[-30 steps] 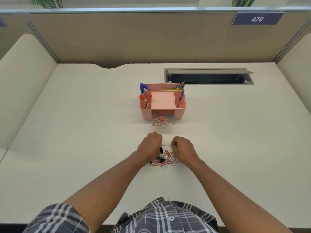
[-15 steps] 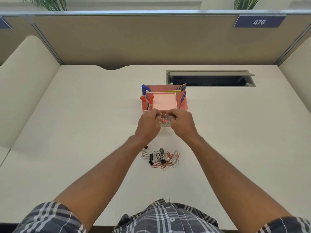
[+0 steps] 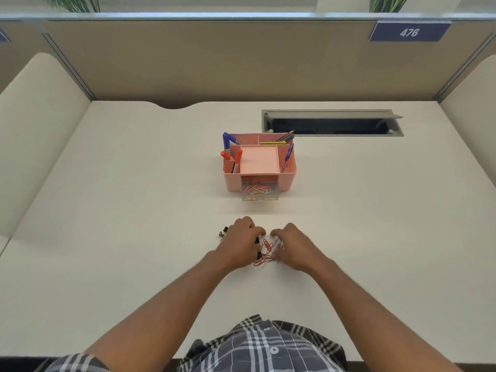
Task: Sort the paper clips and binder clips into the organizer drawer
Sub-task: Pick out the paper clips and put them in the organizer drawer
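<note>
We see the paper clips [image 3: 265, 251] heaped on the bench [image 3: 134, 237] at lower centre, between the left hand [image 3: 239, 244] and right hand [image 3: 292, 247]. Both grips curl down over the heap; we cannot tell if either pinches anything. Binder clips [image 3: 223, 232] lie just left. The clear drawer [image 3: 259, 193] stands open, part filled. These clips look light, springy and tangle-prone, so we judge small pinches best.
</note>
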